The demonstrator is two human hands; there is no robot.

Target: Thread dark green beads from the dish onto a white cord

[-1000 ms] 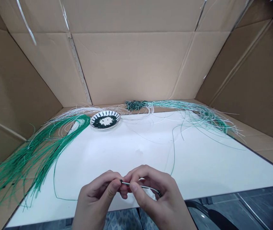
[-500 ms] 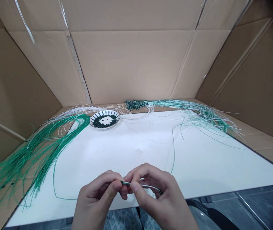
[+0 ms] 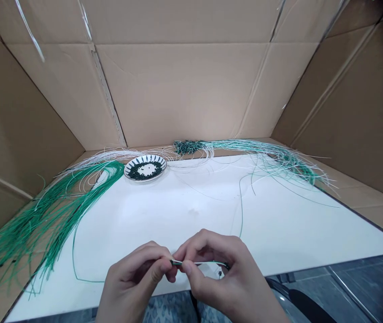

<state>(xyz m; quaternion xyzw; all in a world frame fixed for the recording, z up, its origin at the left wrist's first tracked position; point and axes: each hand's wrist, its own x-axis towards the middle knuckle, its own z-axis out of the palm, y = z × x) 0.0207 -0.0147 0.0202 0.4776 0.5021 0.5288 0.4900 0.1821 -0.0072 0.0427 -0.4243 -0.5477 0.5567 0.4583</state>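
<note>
Two hands curl closed in the head view, the left hand (image 3: 134, 278) and the right hand (image 3: 223, 280) pinching a short wire (image 3: 200, 263) between their fingertips, just over the front edge of the white board (image 3: 191, 215). Near the back edge, left of middle, sits a plate (image 3: 145, 158) of dark beads (image 3: 134, 175). Long green wires (image 3: 53, 220) fan over the left edge, and more wires (image 3: 245, 146) trail rightward along the back edge from a beaded bunch (image 3: 186, 146), all inside a cardboard box (image 3: 178, 89).

A white board (image 3: 164, 211) holds a plate (image 3: 145, 158) (beads (image 3: 137, 174) inside) and green wires (image 3: 73, 211).
</note>
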